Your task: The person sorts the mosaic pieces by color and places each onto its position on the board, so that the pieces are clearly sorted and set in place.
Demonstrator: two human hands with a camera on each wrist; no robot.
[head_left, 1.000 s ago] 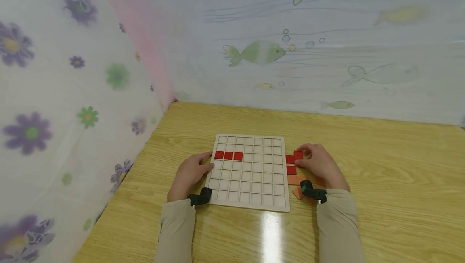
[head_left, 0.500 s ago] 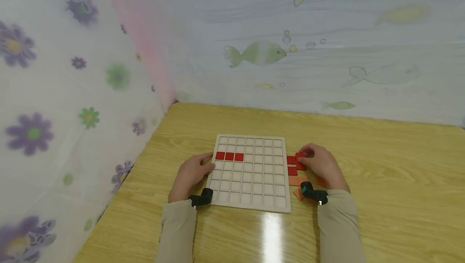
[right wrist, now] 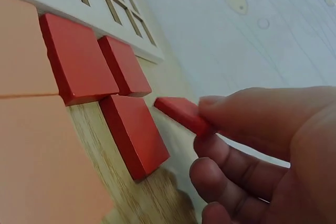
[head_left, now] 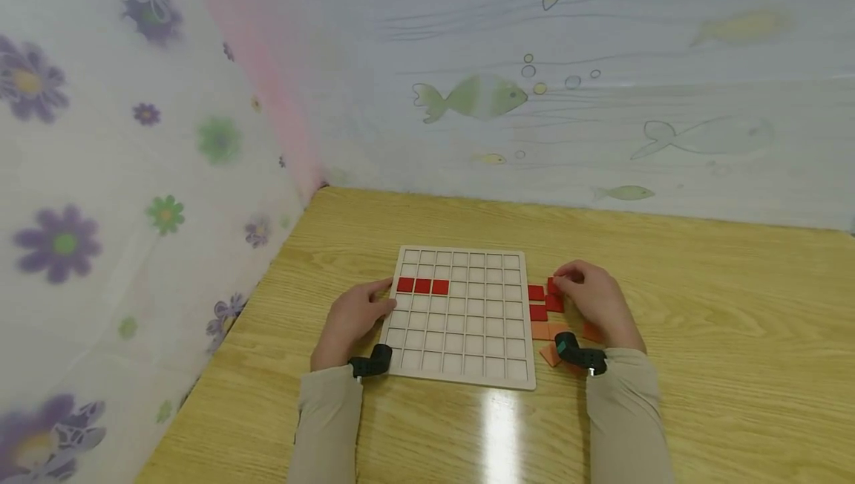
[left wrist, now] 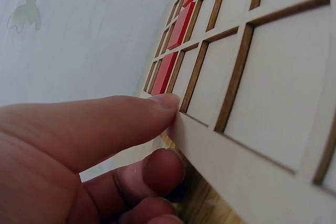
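Observation:
My right hand [head_left: 597, 302] pinches a thin red square tile [right wrist: 181, 113] between thumb and fingers, tilted and lifted just off the table. Near it lie three loose red tiles, one [right wrist: 139, 137] closest to the held tile. At the other side, my left hand [head_left: 350, 321] touches the left edge of the pale wooden grid board [head_left: 490, 376]. Its thumb [left wrist: 149, 113] rests on the rim, with the other fingers low beside the edge. Three red tiles sit side by side in the third row from the far side, the middle one [head_left: 423, 286] among them.
Several orange tiles [head_left: 549, 354] lie by the board's right edge, partly hidden by the right wrist and its black camera [head_left: 580, 354]. The wood-grain table [head_left: 735, 365] meets a flower-printed wall on the left and a fish-printed wall behind.
My right hand has shifted slightly right and away from the board, lifting one red tile off another, which now shows beneath. The left hand and board stay in place.

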